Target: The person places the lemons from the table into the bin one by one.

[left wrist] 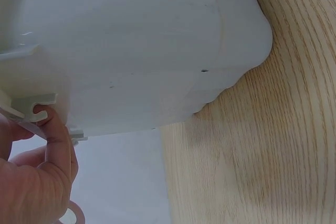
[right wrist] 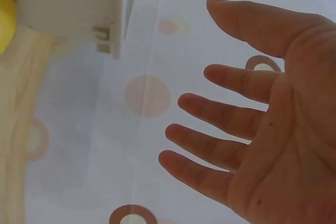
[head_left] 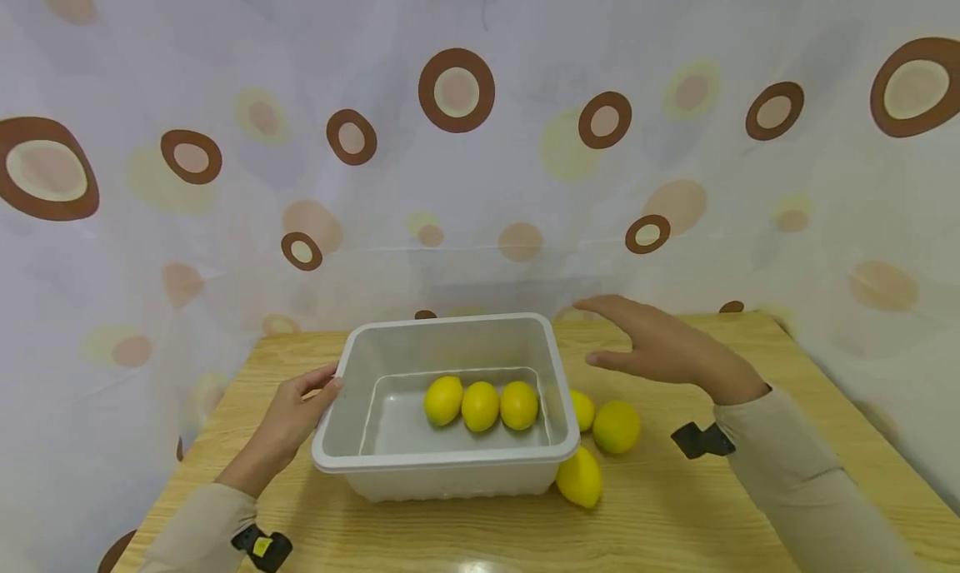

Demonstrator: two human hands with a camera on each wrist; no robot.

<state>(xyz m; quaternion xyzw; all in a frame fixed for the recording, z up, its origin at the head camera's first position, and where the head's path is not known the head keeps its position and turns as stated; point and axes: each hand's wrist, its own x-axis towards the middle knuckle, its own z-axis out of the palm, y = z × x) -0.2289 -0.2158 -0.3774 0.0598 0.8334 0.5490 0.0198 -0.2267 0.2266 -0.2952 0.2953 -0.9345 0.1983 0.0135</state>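
Observation:
A whitish plastic tub point(head_left: 450, 477) stands on the table, with three yellow lemons point(head_left: 480, 406) lying in a row on its floor, toward the right. My left hand point(head_left: 288, 423) grips the tub's left rim; in the left wrist view its fingers point(left wrist: 55, 142) curl up under the rim's edge. To the right of the tub, my right hand point(head_left: 660, 340) hovers above the table with nothing in it. Its fingers are spread and its palm faces the right wrist camera. Below it, three more lemons point(head_left: 617, 427) lie on the table, close to the tub's right side.
The wooden table point(head_left: 720, 506) ends at the back against a hanging cloth point(head_left: 510, 190) printed with brown and yellow circles. A black strap device point(head_left: 261, 546) sits on the left sleeve, and another point(head_left: 702, 441) on the right.

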